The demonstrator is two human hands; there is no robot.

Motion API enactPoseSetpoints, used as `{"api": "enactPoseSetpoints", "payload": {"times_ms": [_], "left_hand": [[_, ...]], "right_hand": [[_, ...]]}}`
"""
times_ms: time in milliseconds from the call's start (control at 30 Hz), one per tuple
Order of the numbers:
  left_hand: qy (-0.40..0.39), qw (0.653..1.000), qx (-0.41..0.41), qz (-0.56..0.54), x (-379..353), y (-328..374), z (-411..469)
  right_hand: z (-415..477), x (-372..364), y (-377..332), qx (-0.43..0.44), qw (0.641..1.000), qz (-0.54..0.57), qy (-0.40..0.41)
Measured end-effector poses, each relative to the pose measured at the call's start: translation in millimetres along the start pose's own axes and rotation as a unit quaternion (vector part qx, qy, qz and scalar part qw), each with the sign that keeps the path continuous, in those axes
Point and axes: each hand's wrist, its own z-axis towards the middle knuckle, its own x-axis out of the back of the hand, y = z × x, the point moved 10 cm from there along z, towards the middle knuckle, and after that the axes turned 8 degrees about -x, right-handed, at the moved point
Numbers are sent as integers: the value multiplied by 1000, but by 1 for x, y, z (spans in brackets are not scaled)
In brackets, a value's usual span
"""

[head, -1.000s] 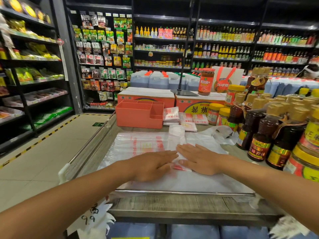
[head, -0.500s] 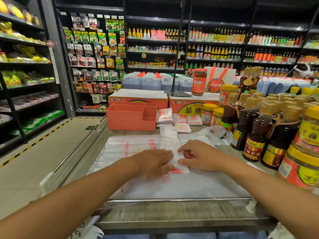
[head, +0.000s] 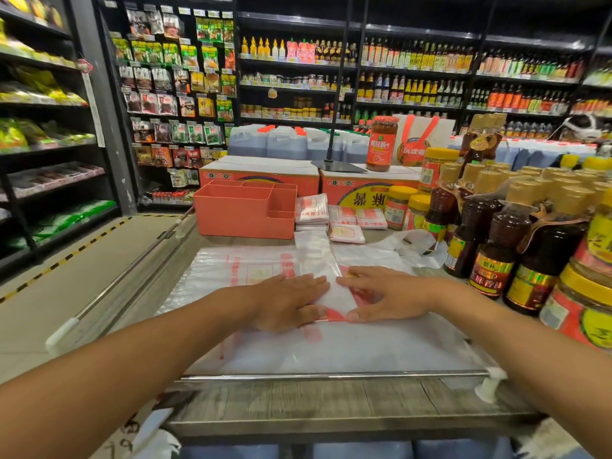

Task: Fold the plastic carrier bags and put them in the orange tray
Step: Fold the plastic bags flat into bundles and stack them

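A clear plastic carrier bag with red print (head: 336, 289) lies partly folded on a pile of flat bags (head: 331, 349) on the counter. My left hand (head: 288, 301) presses flat on the folded strip's left side. My right hand (head: 387, 298) rests on its right side, thumb and fingers pinching the strip's near edge. The orange tray (head: 245, 213), with several compartments, stands at the back left of the counter and looks empty. Several small folded bags (head: 334, 218) lie just to the right of the tray.
Dark sauce bottles (head: 496, 246) and yellow-lidded jars (head: 586, 299) crowd the right side close to my right arm. Orange cartons (head: 261, 175) with a red jar (head: 381, 144) on top stand behind the tray. A metal rail (head: 331, 376) edges the counter's front. Shop shelves fill the background.
My hands have stayed on the folded strip. The right hand's fingers have curled from flat into a pinch on the strip's edge. The camera has shifted slightly.
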Motion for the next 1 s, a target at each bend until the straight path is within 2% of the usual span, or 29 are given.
{"api": "enactPoseSetpoints", "payload": {"times_ms": [133,200,367,533,667,867,1000], "left_hand": [[13,1000,1,-19,5,2,-1],[21,999,1,-26,8,4,-2],[50,997,-1,-59,15,5,0],[143,986,-21,-78,38,-1,-4],[136,987,-9,-80,38,-2,-11],[202,976,-5,-84,49,-6,-11],[253,962,16,-105,58,-13,-15]], "right_hand": [[-9,27,-9,38,991,51,122],[-12,35,-17,65,984,61,154],[-8,26,-18,73,986,74,133],[-3,25,-13,64,985,69,144],[-2,26,-18,76,982,73,156],[-5,29,-15,78,970,159,169],[-5,29,-17,82,970,159,162]]}}
